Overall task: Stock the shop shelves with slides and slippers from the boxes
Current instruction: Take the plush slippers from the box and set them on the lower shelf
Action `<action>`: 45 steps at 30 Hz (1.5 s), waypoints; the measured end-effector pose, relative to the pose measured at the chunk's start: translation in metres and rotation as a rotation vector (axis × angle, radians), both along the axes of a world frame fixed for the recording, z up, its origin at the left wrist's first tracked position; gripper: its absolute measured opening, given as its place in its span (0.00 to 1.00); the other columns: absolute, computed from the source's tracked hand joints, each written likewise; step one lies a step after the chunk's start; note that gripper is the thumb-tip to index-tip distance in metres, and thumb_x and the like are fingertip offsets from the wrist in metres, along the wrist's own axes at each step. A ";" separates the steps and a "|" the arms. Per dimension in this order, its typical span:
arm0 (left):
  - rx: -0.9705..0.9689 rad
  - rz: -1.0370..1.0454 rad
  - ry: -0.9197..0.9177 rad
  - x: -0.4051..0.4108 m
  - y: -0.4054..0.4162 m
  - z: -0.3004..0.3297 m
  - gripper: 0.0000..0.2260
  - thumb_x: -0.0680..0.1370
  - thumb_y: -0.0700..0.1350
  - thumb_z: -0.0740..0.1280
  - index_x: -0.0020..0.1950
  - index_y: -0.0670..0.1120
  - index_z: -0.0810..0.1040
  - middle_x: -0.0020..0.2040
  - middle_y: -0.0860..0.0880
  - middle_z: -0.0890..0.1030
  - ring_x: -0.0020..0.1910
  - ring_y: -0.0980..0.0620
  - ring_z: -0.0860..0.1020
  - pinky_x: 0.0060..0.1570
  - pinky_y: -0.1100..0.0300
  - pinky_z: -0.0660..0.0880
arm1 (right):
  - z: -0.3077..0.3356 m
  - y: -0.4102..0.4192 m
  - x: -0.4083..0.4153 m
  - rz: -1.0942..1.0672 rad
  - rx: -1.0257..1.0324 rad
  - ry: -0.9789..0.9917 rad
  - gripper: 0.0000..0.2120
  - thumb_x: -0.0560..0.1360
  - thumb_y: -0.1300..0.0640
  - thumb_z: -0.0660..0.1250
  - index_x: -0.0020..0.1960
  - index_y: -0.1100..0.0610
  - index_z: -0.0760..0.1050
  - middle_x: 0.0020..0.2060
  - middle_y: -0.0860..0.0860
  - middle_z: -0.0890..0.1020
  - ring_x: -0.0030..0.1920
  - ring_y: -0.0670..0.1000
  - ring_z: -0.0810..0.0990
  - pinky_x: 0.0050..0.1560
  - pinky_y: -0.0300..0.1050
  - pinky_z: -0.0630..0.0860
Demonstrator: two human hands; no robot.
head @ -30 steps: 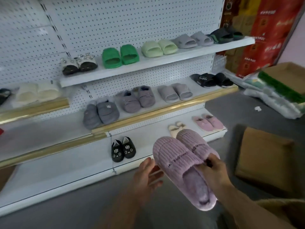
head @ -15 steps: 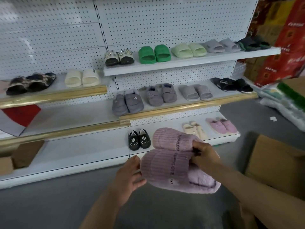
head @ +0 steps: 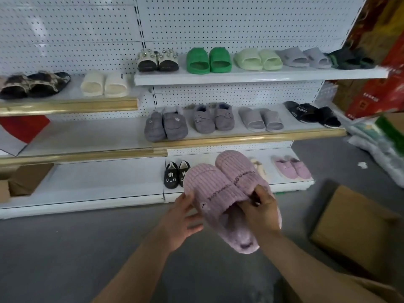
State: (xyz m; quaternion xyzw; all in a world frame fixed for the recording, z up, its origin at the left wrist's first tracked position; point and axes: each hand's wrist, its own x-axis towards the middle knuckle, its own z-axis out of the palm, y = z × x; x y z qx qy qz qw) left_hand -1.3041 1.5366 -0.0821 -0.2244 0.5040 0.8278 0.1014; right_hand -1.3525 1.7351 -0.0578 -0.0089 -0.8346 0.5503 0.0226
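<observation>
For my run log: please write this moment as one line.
phase: carrying | held: lilac slippers | right hand: pinches | left hand: supports | placed: no

This was a shop, a footwear shop being stocked; white pegboard backing (head: 240, 22) rose behind tiered display shelves (head: 251, 78), some edged with gold trim (head: 251, 138); slides and slippers sat in pairs along them, among them green slides (head: 208, 60), grey slippers (head: 166, 126) and black slides (head: 311, 113) marked "Super"; a cardboard box (head: 354, 228) lay on the grey floor (head: 65, 248) in front; red cartons (head: 380, 92) and bagged goods (head: 380, 145) were piled at the right end.
</observation>
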 end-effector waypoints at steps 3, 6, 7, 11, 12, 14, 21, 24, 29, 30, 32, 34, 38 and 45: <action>-0.004 0.040 -0.003 -0.033 0.014 0.004 0.16 0.78 0.52 0.65 0.66 0.55 0.71 0.54 0.48 0.82 0.50 0.44 0.81 0.55 0.43 0.76 | -0.004 0.009 -0.014 -0.016 -0.082 0.003 0.10 0.70 0.68 0.69 0.46 0.56 0.76 0.37 0.47 0.81 0.36 0.36 0.76 0.35 0.24 0.68; -0.009 0.014 0.010 -0.069 0.024 0.003 0.20 0.76 0.50 0.68 0.68 0.56 0.71 0.58 0.46 0.81 0.53 0.43 0.81 0.56 0.42 0.77 | -0.005 0.024 -0.039 -0.012 -0.127 -0.002 0.15 0.70 0.72 0.67 0.49 0.54 0.76 0.41 0.45 0.82 0.41 0.33 0.77 0.41 0.22 0.70; -0.007 -0.004 0.013 -0.081 0.029 0.003 0.22 0.75 0.50 0.69 0.68 0.57 0.71 0.61 0.45 0.80 0.55 0.42 0.81 0.56 0.40 0.77 | -0.007 0.030 -0.050 -0.005 -0.142 -0.012 0.18 0.69 0.73 0.66 0.50 0.52 0.76 0.42 0.44 0.82 0.43 0.34 0.78 0.43 0.22 0.70; 0.002 -0.041 -0.002 -0.130 0.054 -0.002 0.28 0.72 0.49 0.71 0.71 0.59 0.68 0.66 0.43 0.76 0.58 0.40 0.81 0.57 0.37 0.76 | -0.019 0.053 -0.099 -0.010 -0.124 -0.009 0.22 0.69 0.73 0.65 0.49 0.46 0.75 0.45 0.41 0.82 0.48 0.41 0.79 0.48 0.23 0.69; 0.002 -0.053 -0.009 -0.141 0.060 -0.006 0.29 0.72 0.48 0.71 0.72 0.59 0.67 0.67 0.42 0.76 0.58 0.40 0.80 0.58 0.36 0.75 | -0.024 0.061 -0.112 -0.007 -0.115 -0.025 0.21 0.70 0.72 0.65 0.50 0.47 0.75 0.45 0.41 0.82 0.49 0.42 0.79 0.48 0.24 0.69; 0.004 -0.063 -0.029 -0.164 0.071 -0.015 0.28 0.74 0.49 0.70 0.72 0.59 0.65 0.66 0.40 0.76 0.58 0.39 0.80 0.59 0.35 0.74 | -0.030 0.075 -0.137 0.002 -0.090 -0.053 0.18 0.71 0.71 0.65 0.53 0.51 0.76 0.46 0.43 0.82 0.49 0.44 0.79 0.51 0.26 0.70; -0.114 -0.029 -0.179 -0.216 0.115 -0.055 0.27 0.69 0.53 0.71 0.66 0.47 0.71 0.59 0.44 0.81 0.57 0.42 0.80 0.58 0.42 0.77 | -0.081 0.131 -0.214 0.063 0.048 -0.155 0.19 0.74 0.71 0.61 0.51 0.48 0.79 0.45 0.43 0.82 0.45 0.42 0.79 0.40 0.20 0.67; -0.122 0.005 -0.238 -0.240 0.120 -0.075 0.21 0.72 0.54 0.70 0.60 0.47 0.73 0.55 0.45 0.82 0.52 0.44 0.81 0.53 0.47 0.78 | -0.109 0.159 -0.244 0.257 0.194 -0.212 0.22 0.75 0.65 0.64 0.53 0.38 0.80 0.48 0.38 0.82 0.49 0.43 0.82 0.52 0.35 0.76; -0.143 -0.013 -0.268 -0.273 0.120 -0.111 0.22 0.72 0.56 0.70 0.61 0.45 0.77 0.56 0.43 0.82 0.50 0.45 0.81 0.36 0.55 0.76 | -0.138 0.170 -0.293 0.597 0.391 -0.158 0.13 0.73 0.55 0.66 0.52 0.39 0.81 0.51 0.38 0.83 0.53 0.42 0.81 0.59 0.52 0.76; -0.143 -0.040 -0.279 -0.277 0.119 -0.119 0.22 0.71 0.55 0.71 0.61 0.46 0.77 0.54 0.43 0.83 0.48 0.46 0.82 0.35 0.56 0.77 | -0.149 0.168 -0.303 0.663 0.409 -0.154 0.14 0.73 0.58 0.66 0.51 0.39 0.81 0.52 0.37 0.82 0.56 0.41 0.80 0.62 0.53 0.73; -0.132 -0.059 -0.301 -0.286 0.113 -0.139 0.16 0.74 0.48 0.71 0.60 0.46 0.78 0.49 0.46 0.85 0.44 0.48 0.84 0.33 0.57 0.78 | -0.159 0.159 -0.319 0.731 0.417 -0.151 0.17 0.73 0.62 0.66 0.52 0.40 0.81 0.55 0.34 0.80 0.60 0.40 0.77 0.68 0.53 0.68; -0.106 -0.052 -0.331 -0.293 0.104 -0.160 0.13 0.75 0.42 0.70 0.60 0.46 0.78 0.48 0.45 0.85 0.43 0.47 0.84 0.35 0.55 0.80 | -0.176 0.150 -0.336 0.751 0.399 -0.126 0.17 0.72 0.66 0.66 0.50 0.45 0.83 0.57 0.38 0.80 0.61 0.42 0.76 0.68 0.49 0.69; -0.043 -0.015 -0.384 -0.307 0.088 -0.205 0.17 0.73 0.37 0.70 0.61 0.44 0.75 0.55 0.42 0.83 0.51 0.42 0.82 0.46 0.46 0.80 | -0.214 0.130 -0.370 0.688 0.530 -0.032 0.15 0.70 0.65 0.69 0.52 0.49 0.82 0.55 0.44 0.76 0.57 0.50 0.76 0.55 0.47 0.75; 0.128 0.130 -0.467 -0.329 0.070 -0.303 0.26 0.66 0.38 0.70 0.64 0.43 0.73 0.60 0.40 0.81 0.55 0.40 0.81 0.41 0.46 0.81 | -0.278 0.075 -0.425 0.794 0.683 -0.109 0.17 0.76 0.55 0.65 0.57 0.36 0.78 0.51 0.37 0.82 0.52 0.41 0.79 0.56 0.42 0.71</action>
